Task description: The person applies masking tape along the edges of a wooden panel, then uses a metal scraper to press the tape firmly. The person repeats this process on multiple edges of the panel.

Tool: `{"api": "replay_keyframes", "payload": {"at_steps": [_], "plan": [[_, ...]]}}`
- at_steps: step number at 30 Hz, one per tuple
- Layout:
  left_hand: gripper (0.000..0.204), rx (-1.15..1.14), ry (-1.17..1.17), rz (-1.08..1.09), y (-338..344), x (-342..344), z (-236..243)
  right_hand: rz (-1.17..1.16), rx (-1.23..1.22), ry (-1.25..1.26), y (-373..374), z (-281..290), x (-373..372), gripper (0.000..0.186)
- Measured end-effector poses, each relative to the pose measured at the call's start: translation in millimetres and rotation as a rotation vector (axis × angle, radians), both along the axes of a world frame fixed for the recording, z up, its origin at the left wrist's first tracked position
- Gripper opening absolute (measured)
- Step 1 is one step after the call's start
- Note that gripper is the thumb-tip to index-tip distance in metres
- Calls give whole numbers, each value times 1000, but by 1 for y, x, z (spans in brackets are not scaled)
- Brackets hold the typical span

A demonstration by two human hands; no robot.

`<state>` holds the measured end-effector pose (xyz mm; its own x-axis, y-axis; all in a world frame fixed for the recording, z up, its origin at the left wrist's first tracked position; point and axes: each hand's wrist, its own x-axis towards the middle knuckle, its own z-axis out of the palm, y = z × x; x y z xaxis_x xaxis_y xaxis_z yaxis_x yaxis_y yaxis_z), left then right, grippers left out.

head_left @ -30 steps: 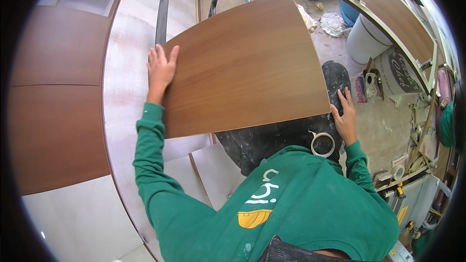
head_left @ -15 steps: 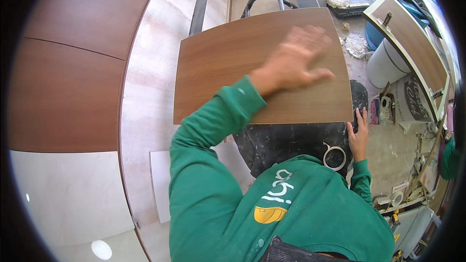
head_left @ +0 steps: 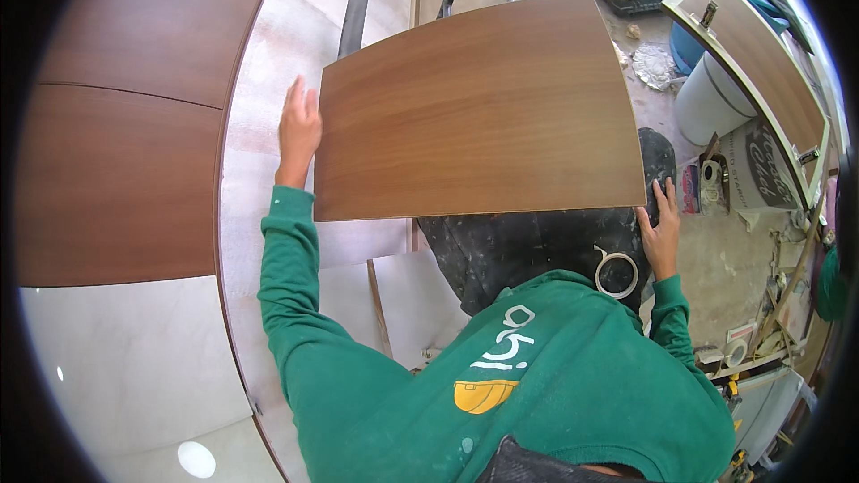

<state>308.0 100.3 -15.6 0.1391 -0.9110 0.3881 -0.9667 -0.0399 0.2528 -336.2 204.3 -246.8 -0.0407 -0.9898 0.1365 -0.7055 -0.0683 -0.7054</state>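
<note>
A wooden-faced panel (head_left: pixel 483 112), brown with straight grain, lies across my lap and dark, paint-flecked trousers (head_left: pixel 546 241). At its left edge my left hand (head_left: pixel 300 132) is upright with fingers stretched out, beside or lightly touching the edge; which of the two I cannot tell. My right hand (head_left: pixel 661 234) rests by the panel's near right corner, fingers spread over my knee and thumb close to the corner. A roll of tape (head_left: pixel 633 275) with a loose end sits on my lap, just below the panel.
A metal frame (head_left: pixel 358 13) stands beyond the panel. To the right, another wooden panel with hinges (head_left: pixel 761 63) leans by a white bucket (head_left: pixel 707 107) and a cardboard box (head_left: pixel 759 165). Brown cabinet fronts (head_left: pixel 134 170) line the left. Scraps and tools litter the right side.
My left hand has swept from the panel's upper right face leftward to its left edge. My right hand stays by the near right corner.
</note>
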Motion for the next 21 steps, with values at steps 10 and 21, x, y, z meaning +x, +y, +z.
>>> {"api": "replay_keyframes", "payload": {"at_steps": [10, 21], "plan": [[95, 54, -140, -797, 32, -316, 6, 21, -66, -25, 1, -16, -3, 59], [78, 236, -254, -261, 112, -199, 4, 29, -54, 20, 6, -1, -3, 58]]}}
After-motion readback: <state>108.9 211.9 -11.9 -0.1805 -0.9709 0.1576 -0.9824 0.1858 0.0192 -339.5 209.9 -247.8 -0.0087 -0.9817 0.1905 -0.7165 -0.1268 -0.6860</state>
